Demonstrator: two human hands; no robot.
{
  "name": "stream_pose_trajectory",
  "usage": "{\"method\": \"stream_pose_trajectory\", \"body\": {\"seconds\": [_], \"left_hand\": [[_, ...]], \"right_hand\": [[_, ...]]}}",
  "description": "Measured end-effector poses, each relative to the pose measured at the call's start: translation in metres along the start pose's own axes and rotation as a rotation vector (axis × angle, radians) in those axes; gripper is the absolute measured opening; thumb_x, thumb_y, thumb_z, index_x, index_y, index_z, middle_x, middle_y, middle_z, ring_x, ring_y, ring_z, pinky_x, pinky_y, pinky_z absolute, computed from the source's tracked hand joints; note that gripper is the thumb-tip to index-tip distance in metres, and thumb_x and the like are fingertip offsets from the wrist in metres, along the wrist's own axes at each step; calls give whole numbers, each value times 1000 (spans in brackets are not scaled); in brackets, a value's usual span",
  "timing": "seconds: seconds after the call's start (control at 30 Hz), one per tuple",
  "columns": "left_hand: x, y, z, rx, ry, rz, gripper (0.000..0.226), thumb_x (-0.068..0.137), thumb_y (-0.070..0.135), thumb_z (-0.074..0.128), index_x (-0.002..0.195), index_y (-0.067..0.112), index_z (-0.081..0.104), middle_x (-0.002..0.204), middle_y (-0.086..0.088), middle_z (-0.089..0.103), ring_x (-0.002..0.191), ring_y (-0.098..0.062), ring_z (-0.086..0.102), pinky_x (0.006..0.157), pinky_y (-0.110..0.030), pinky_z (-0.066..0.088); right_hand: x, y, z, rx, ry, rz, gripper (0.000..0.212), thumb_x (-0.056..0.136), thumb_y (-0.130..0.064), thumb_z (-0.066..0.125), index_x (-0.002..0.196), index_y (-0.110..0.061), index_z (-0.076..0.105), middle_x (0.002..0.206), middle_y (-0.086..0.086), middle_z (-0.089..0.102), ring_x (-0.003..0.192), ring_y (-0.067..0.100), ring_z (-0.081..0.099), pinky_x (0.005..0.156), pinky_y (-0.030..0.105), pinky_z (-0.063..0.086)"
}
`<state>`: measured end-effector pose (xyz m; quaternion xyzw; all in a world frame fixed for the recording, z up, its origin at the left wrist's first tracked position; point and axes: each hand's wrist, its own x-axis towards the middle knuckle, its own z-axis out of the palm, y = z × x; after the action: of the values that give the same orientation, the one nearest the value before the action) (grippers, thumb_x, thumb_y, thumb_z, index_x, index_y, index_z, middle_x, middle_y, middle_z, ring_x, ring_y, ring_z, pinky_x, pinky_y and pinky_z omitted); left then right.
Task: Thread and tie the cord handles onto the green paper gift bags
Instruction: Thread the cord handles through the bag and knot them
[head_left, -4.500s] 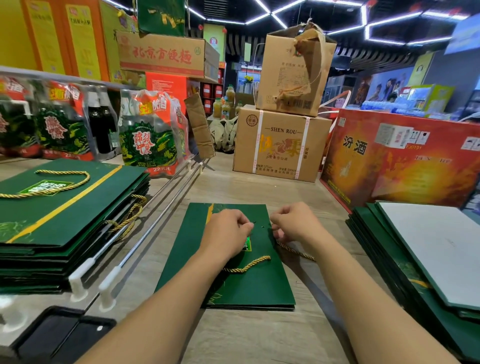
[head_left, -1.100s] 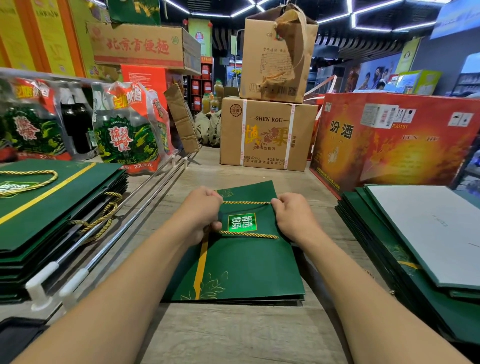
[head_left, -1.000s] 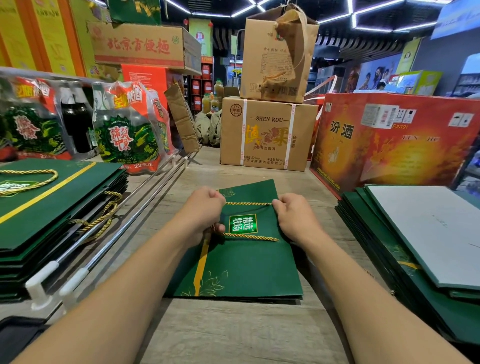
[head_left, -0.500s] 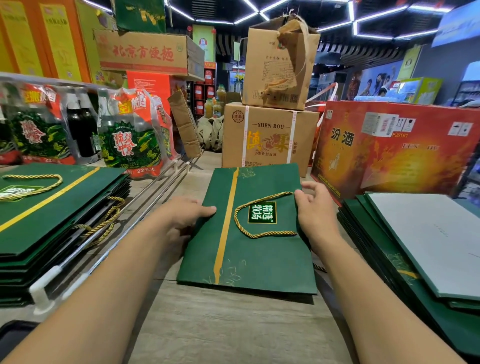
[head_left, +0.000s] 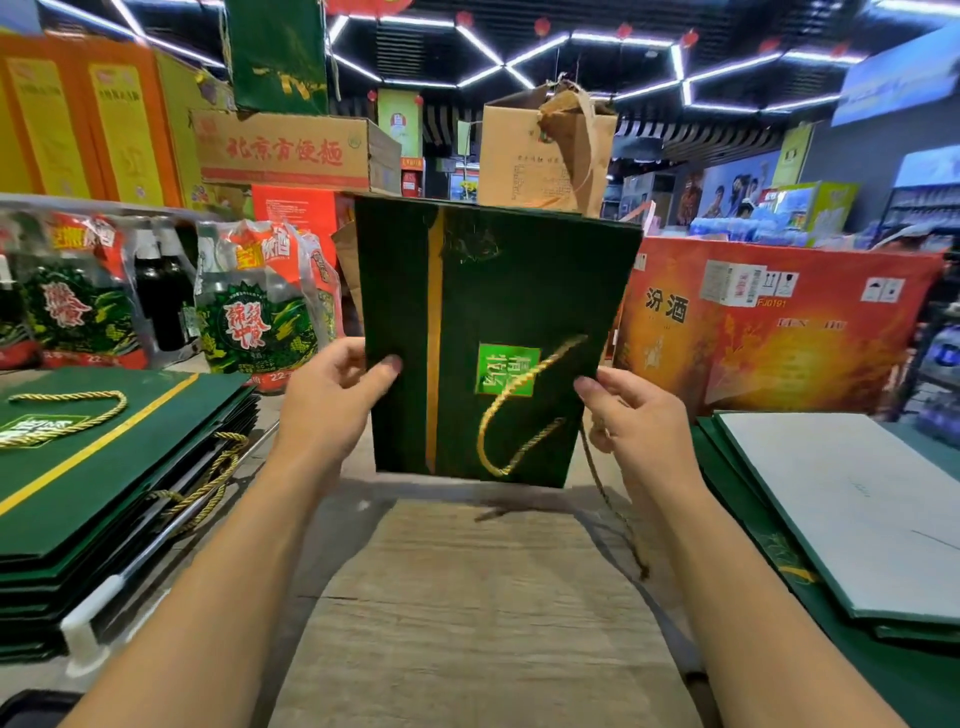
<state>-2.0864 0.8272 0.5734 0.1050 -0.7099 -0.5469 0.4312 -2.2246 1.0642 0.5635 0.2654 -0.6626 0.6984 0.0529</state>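
I hold a flat green paper gift bag (head_left: 519, 291) upright in the air above the wooden table (head_left: 467, 623). My left hand (head_left: 332, 405) pinches its left edge and my right hand (head_left: 631, 415) pinches its right edge. A gold cord handle (head_left: 511, 410) loops over the bag's front, near the light green label. A second cord (head_left: 613, 509) dangles from below my right hand down toward the table.
A stack of green bags with gold cords (head_left: 93, 467) lies at the left. Another stack of flat green bags (head_left: 831, 519) lies at the right, white side up. Cardboard boxes (head_left: 540, 150), a red carton (head_left: 769, 322) and bottle packs (head_left: 254, 322) stand behind.
The bag lay flat on the table under both hands; I have lifted it off the table and tipped it upright, hands gripping its side edges.
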Motion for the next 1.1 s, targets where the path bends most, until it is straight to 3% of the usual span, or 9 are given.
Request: {"method": "stream_pose_trajectory", "body": {"seconds": [0.1,0.3,0.43,0.6,0.67,0.77,0.87,0.97,1.1], "left_hand": [[0,3,-1,-99,4,-79,6,97,28,65,97,25,69,93,3,70,88,-14,63,71,-23,48],[2,0,1,-376,-33,-300,39,106,26,33,84,14,63,91,-12,73,91,-26,70,81,-36,53],[2,-10,0,-128,-97,-442,55,107,36,33,96,1,74,94,-12,77,94,-25,70,73,-28,54],[0,-21,3,489,-226,-330,37,101,42,53,89,15,74,91,-1,75,89,-16,64,73,-29,47],[-5,-30,5,703,-330,-273,40,92,55,63,89,16,70,88,-6,72,84,-20,64,67,-30,44],[-14,-38,12,989,-456,-258,59,80,68,69,109,16,63,99,-1,66,90,-20,61,69,-31,45],[-14,-41,16,1130,-464,-242,71,76,70,72,119,14,64,102,1,66,90,-17,61,72,-31,51],[-15,-42,17,1240,-463,-262,72,74,74,69,117,16,65,108,1,66,99,-21,61,86,-39,54],[-19,-40,19,1322,-491,-292,68,78,75,63,121,23,61,127,0,59,126,-30,46,98,-43,43]], "right_hand": [[0,-2,-1,128,-28,12,8,96,-17,68,96,-22,74,75,-8,75,73,11,71,66,24,58],[6,9,-2,310,-84,210,33,96,9,56,77,-6,79,77,5,76,81,20,75,71,27,61],[3,7,0,186,-76,385,21,94,3,57,96,0,77,93,8,78,87,18,73,62,20,57],[1,24,3,-172,-193,397,10,97,-21,69,100,-14,75,104,5,77,96,18,69,84,35,55],[-3,26,4,-369,-257,353,16,97,-23,70,112,-20,71,109,-2,71,101,15,66,84,32,56],[-8,26,7,-564,-406,314,29,101,-15,61,129,-23,63,114,-3,65,88,8,60,61,17,47],[-8,31,10,-775,-546,262,45,101,-3,52,138,-27,61,126,2,63,103,14,59,67,17,43],[-7,36,12,-881,-614,232,39,103,-8,54,134,-30,65,136,2,62,126,20,56,88,24,46],[3,44,5,-988,-548,198,11,97,-34,67,88,-40,67,115,0,60,120,26,51,106,44,47]]}}
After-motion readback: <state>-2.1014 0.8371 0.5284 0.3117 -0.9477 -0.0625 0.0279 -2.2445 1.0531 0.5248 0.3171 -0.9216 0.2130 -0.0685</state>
